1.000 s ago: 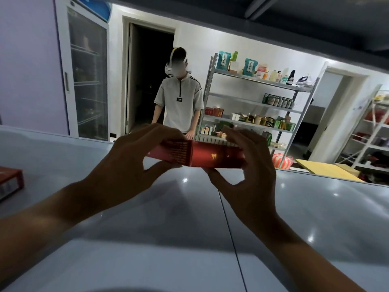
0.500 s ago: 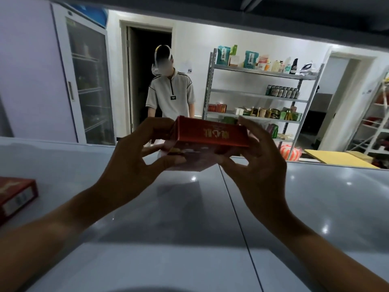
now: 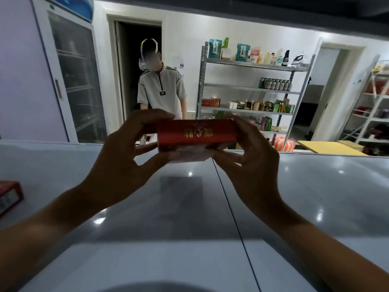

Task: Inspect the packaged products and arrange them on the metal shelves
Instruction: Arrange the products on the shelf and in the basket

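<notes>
box: a red carton [image 3: 196, 131] with gold print was held up in the air over the near side of the grey counter [image 3: 315, 197], gold lettering upside down to the holder, so it looked mid-inspection to me

left hand: the left hand [image 3: 124, 157] was pinching the carton's left end, thumb underneath, fingers curled over the top

right hand: the right hand [image 3: 250, 159] had the right end the same way, fingertips only, palm not on it

slip risk: honestly a pretty light grip on both ends. If the carton got rotated again and one hand let go, it'd probably drop onto the counter and dent a corner

spare box: another red box [image 3: 9, 197] sat at the far left edge of the counter, well apart from the hands, easy to forget

shelves: the metal shelf unit [image 3: 250, 89] was far across the room, already stocked

traffic: a person in a grey shirt [image 3: 161, 89] stood just left of the unit, so carrying stuff over could mean a bump
</notes>
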